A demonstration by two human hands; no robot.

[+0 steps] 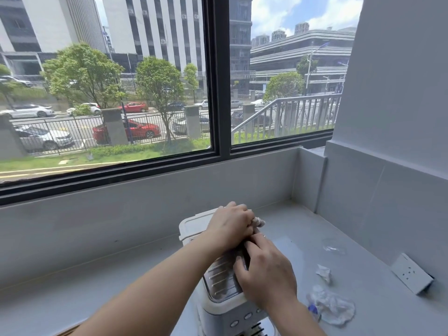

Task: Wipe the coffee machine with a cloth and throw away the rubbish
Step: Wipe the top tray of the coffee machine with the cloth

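A white coffee machine (pixel 219 282) with a ribbed metal top stands on the grey counter at the bottom centre. My left hand (pixel 231 225) lies across its rear top, closed on a bunched pale cloth (pixel 259 223) that pokes out past the fingers. Just in front of it, my right hand (pixel 265 272) rests on the right side of the top, fingers curled against the metal plate. To the right on the counter lie a small crumpled white paper (pixel 324 272) and a crumpled clear plastic wrapper (pixel 333 309).
The grey counter (pixel 121 287) runs under a wide window, with a low wall behind and a wall on the right. A white socket box (pixel 412 274) sits at the right. A clear plastic lid (pixel 334 247) lies near the rubbish.
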